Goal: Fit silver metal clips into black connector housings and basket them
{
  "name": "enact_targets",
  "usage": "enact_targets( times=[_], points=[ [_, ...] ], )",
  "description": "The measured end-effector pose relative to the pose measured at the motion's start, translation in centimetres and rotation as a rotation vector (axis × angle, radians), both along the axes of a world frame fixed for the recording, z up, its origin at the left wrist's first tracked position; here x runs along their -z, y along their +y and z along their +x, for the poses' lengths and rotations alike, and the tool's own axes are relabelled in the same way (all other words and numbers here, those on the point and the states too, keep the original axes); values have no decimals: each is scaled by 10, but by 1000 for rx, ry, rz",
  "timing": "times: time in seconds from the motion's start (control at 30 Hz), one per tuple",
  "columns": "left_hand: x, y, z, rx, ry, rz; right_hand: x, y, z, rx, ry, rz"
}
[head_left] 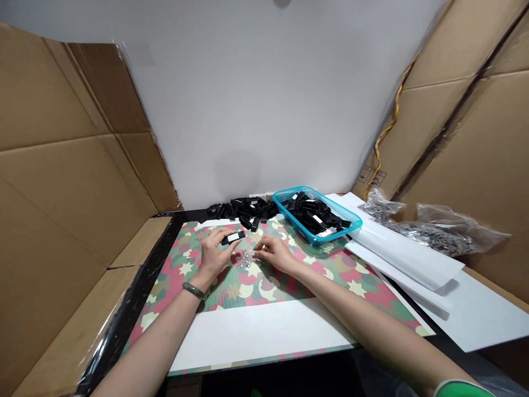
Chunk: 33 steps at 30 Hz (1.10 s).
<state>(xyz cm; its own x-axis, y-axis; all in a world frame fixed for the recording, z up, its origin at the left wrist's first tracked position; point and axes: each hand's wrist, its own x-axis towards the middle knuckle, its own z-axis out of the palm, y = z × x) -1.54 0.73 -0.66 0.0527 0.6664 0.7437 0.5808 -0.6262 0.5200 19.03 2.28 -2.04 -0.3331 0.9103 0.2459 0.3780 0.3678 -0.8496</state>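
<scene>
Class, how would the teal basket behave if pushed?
The teal plastic basket looks thin-walled, so it probably flexes slightly. Piled with black parts, it likely feels fairly heavy and drags rather than tips, though the top parts may shift.

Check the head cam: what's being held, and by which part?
The left hand pinches a black rectangular part by its left end; the right hand appears empty, beside small clear pieces.
</scene>
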Motion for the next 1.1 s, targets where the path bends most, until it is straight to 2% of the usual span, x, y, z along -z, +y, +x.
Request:
enact_targets(
  times=[0.1, 0.23, 0.47, 1.1],
  points=[
    [4, 4, -3, -28, 8, -20, 2, 7, -6, -26, -256, 91],
    [8, 5, -2, -18, 53, -31, 5, 10, -19, -54, -362, 105],
    [12, 8, -3, 20, 62, -111, 9, 15, -31, -28, -353, 66],
    [19, 10, -3, -11, 28, -160, 11, 18, -32, -85, -271, -40]
  ],
)
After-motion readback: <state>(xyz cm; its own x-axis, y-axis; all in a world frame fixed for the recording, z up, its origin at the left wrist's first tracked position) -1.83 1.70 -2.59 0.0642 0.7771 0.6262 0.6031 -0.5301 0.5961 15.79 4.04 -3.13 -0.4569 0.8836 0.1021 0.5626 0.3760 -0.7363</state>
